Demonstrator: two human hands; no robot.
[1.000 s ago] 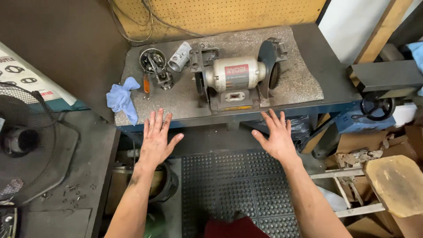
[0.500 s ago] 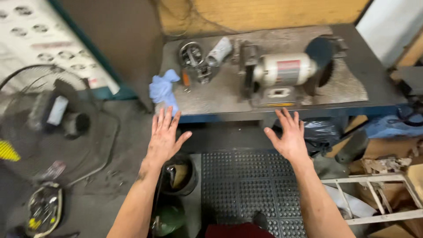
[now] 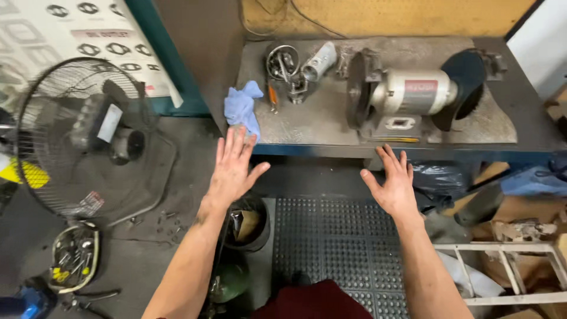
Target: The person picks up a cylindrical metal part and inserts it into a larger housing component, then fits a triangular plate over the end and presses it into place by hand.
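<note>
Bench grinder (image 3: 407, 94), grey motor housing between two dark wheels, sits upper right of frame on a dusty workbench (image 3: 319, 118). Left hand (image 3: 233, 168) and right hand (image 3: 393, 183) spread, empty, below its edge. Blue rag (image 3: 242, 106) upper centre; studded floor mat (image 3: 331, 242) below.

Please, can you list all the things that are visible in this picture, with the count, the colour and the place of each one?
bench grinder: 1, grey body with dark wheels, on the workbench, right of middle
workbench: 1, grey top with blue front edge, top of view
cloth: 1, light blue, at the bench's left edge
metal parts: a small cluster, silver, on the bench left of the grinder
fan: 1, black wire guard, lying on the floor at left
floor mat: 1, black, studded, below the bench
left hand: 1, open, empty, fingers spread, nearest the cloth
right hand: 1, open, empty, below the grinder
</note>
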